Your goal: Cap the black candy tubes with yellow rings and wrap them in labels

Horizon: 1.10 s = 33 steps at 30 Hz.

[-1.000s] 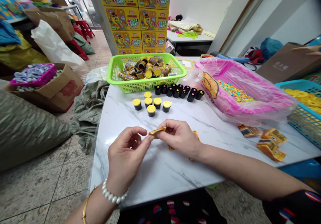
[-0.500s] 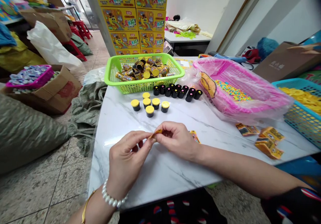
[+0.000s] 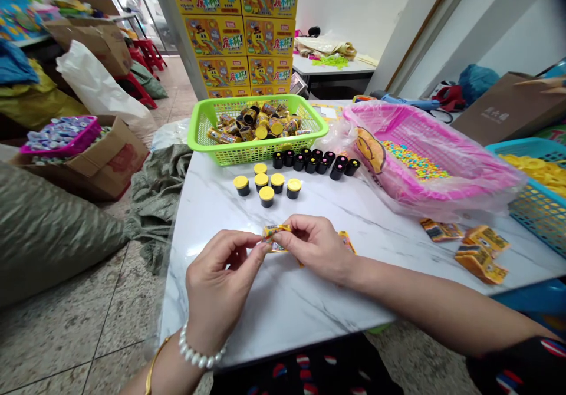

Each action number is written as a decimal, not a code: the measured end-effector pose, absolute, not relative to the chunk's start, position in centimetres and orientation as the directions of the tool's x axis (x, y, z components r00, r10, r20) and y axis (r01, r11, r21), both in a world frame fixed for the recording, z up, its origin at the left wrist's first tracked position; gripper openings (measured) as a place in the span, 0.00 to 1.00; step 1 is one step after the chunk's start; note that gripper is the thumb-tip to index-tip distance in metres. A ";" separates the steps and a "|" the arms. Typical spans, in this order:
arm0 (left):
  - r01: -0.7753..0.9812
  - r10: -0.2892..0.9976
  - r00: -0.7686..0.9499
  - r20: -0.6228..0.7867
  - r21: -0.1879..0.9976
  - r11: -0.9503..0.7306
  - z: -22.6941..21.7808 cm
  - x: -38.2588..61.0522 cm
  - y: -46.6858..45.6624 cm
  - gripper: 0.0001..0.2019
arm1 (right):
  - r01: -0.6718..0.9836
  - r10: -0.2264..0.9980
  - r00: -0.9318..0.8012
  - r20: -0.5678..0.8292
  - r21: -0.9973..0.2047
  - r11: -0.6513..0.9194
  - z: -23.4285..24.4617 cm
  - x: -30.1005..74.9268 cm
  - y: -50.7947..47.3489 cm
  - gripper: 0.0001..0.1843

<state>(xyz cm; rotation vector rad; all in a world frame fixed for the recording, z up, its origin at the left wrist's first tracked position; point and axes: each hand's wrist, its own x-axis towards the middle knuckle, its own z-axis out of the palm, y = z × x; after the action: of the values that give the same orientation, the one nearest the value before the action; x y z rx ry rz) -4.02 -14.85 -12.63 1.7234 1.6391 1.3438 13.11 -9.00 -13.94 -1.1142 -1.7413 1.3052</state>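
The pinched wrapper (image 3: 277, 229) is yellow (with multicoloured print)

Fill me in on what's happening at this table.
A person's right hand holds a small printed yellow wrapper above the table, while the fingertips of the left hand are at its left end; whether they grip it is hard to tell. Beyond the hands stand six yellow-lidded black cups, with a cluster of black cups in front of the green basket. More yellow wrappers lie at the right.
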 end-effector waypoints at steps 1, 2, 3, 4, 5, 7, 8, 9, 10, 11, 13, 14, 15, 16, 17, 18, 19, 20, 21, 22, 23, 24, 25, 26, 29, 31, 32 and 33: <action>0.547 0.908 -0.155 0.389 0.799 -0.249 -12.7 -4.0 -14.9 0.04 | 0.246 0.917 -0.397 0.033 -0.959 0.141 -14.0 13.1 -9.0 0.15; 0.566 0.893 -0.155 0.423 0.779 -0.271 -12.7 -4.0 -14.9 0.05 | 0.261 0.918 -0.393 0.041 -0.953 0.154 -14.0 13.1 -9.0 0.15; 0.583 0.879 -0.154 0.451 0.760 -0.288 -12.7 -4.0 -14.8 0.06 | 0.274 0.919 -0.391 0.048 -0.947 0.166 -14.0 13.1 -9.1 0.14; 0.597 0.870 -0.149 0.469 0.744 -0.299 -12.7 -4.0 -14.8 0.06 | 0.285 0.919 -0.390 0.054 -0.942 0.177 -14.0 13.1 -9.1 0.14; 0.606 0.869 -0.141 0.474 0.736 -0.303 -12.7 -4.0 -14.8 0.07 | 0.296 0.918 -0.391 0.059 -0.937 0.186 -14.0 13.1 -9.1 0.14; 0.606 0.884 -0.116 0.453 0.737 -0.298 -12.7 -4.0 -14.7 0.06 | 0.307 0.916 -0.395 0.072 -0.929 0.206 -13.9 13.0 -9.3 0.13; 0.599 0.892 -0.104 0.439 0.744 -0.296 -12.7 -4.0 -14.7 0.06 | 0.313 0.914 -0.397 0.088 -0.923 0.225 -13.9 13.0 -9.4 0.13; 0.587 0.898 -0.095 0.430 0.753 -0.299 -12.7 -3.9 -14.7 0.06 | 0.322 0.911 -0.397 0.114 -0.912 0.255 -13.8 12.9 -9.5 0.12; 0.570 0.902 -0.094 0.421 0.765 -0.298 -12.7 -3.9 -14.6 0.06 | 0.332 0.904 -0.400 0.148 -0.896 0.294 -13.7 12.9 -9.5 0.12; 0.543 0.909 -0.103 0.403 0.789 -0.288 -12.6 -3.9 -14.6 0.05 | 0.339 0.890 -0.418 0.183 -0.877 0.340 -13.4 13.0 -9.5 0.11; 0.431 0.950 -0.143 0.276 0.882 -0.192 -12.6 -4.0 -14.4 0.03 | 0.337 0.849 -0.471 0.239 -0.841 0.423 -12.7 13.4 -9.1 0.06; 0.337 0.973 -0.163 0.162 0.936 -0.099 -12.6 -4.0 -14.2 0.04 | 0.333 0.836 -0.483 0.262 -0.828 0.452 -12.2 13.7 -8.7 0.04; 0.220 0.985 -0.170 0.027 0.975 0.011 -12.6 -4.2 -14.0 0.06 | 0.335 0.832 -0.472 0.291 -0.814 0.474 -11.8 14.0 -8.0 0.05; 0.093 0.981 -0.163 -0.109 0.988 0.126 -12.6 -4.3 -13.8 0.08 | 0.351 0.840 -0.431 0.331 -0.796 0.494 -11.4 14.3 -7.2 0.08; -0.024 0.964 -0.142 -0.227 0.974 0.226 -12.6 -4.4 -13.6 0.10 | 0.384 0.850 -0.362 0.383 -0.770 0.510 -11.2 14.6 -6.2 0.11; -0.120 0.941 -0.112 -0.318 0.945 0.305 -12.6 -4.5 -13.3 0.11 | 0.427 0.851 -0.287 0.441 -0.736 0.525 -11.3 14.8 -5.2 0.13; -0.190 0.920 -0.081 -0.383 0.912 0.363 -12.5 -4.6 -13.1 0.12 | 0.473 0.842 -0.228 0.489 -0.700 0.535 -11.6 14.9 -4.1 0.15; -0.234 0.901 -0.044 -0.432 0.881 0.411 -12.5 -4.7 -12.9 0.13 | 0.511 0.834 -0.198 0.515 -0.672 0.536 -12.1 15.0 -3.1 0.17; -0.256 0.883 -0.005 -0.470 0.854 0.453 -12.5 -4.7 -12.8 0.14 | 0.540 0.837 -0.196 0.512 -0.656 0.528 -12.8 15.1 -2.2 0.18; -0.267 0.866 0.030 -0.499 0.831 0.488 -12.4 -4.7 -12.7 0.15 | 0.564 0.852 -0.201 0.484 -0.653 0.505 -13.5 15.1 -1.5 0.17; -0.275 0.852 0.060 -0.520 0.812 0.515 -12.4 -4.8 -12.6 0.15 | 0.582 0.871 -0.200 0.450 -0.660 0.475 -14.2 15.2 -0.9 0.15; -0.285 0.841 0.085 -0.535 0.795 0.535 -12.4 -4.9 -12.5 0.15 | 0.589 0.888 -0.183 0.422 -0.676 0.443 -14.7 15.3 -0.5 0.13; -0.299 0.832 0.104 -0.545 0.781 0.549 -12.5 -5.0 -12.4 0.14 | 0.578 0.903 -0.150 0.403 -0.705 0.411 -15.0 15.4 -0.4 0.12; -0.321 0.826 0.117 -0.551 0.766 0.556 -12.5 -5.1 -12.3 0.14 | 0.533 0.917 -0.107 0.384 -0.756 0.379 -15.0 15.5 -0.4 0.13; -0.422 0.821 0.122 -0.557 0.720 0.551 -12.5 -5.5 -12.0 0.11 | 0.141 0.977 -0.129 0.171 -0.972 0.189 -13.8 15.8 -1.6 0.20; -0.483 0.818 0.122 -0.562 0.687 0.544 -12.4 -5.7 -11.8 0.09 | -0.155 0.947 -0.322 -0.010 -0.986 -0.063 -12.9 15.6 -3.0 0.23; -0.506 0.817 0.125 -0.563 0.672 0.540 -12.4 -5.8 -11.7 0.08 | -0.242 0.910 -0.411 -0.055 -0.956 -0.167 -12.5 15.5 -3.8 0.23; -0.528 0.819 0.129 -0.559 0.661 0.534 -12.3 -5.8 -11.7 0.07 | -0.291 0.880 -0.469 -0.071 -0.929 -0.229 -12.3 15.3 -4.5 0.23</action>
<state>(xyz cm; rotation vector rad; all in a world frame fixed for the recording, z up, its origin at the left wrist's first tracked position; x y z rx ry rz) -5.78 -11.70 -12.30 0.3364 1.0448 1.0060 15.26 -4.51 -12.28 -0.7940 -1.1796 1.8098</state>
